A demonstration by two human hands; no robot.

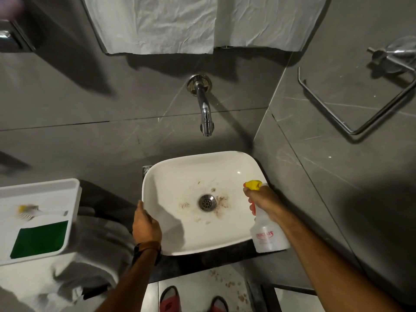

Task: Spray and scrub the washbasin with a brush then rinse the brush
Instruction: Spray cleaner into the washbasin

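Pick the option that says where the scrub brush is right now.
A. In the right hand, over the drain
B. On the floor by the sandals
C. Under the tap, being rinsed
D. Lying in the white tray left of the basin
D: the brush lies in the white tray beside a green pad, while the right hand holds the spray bottle.
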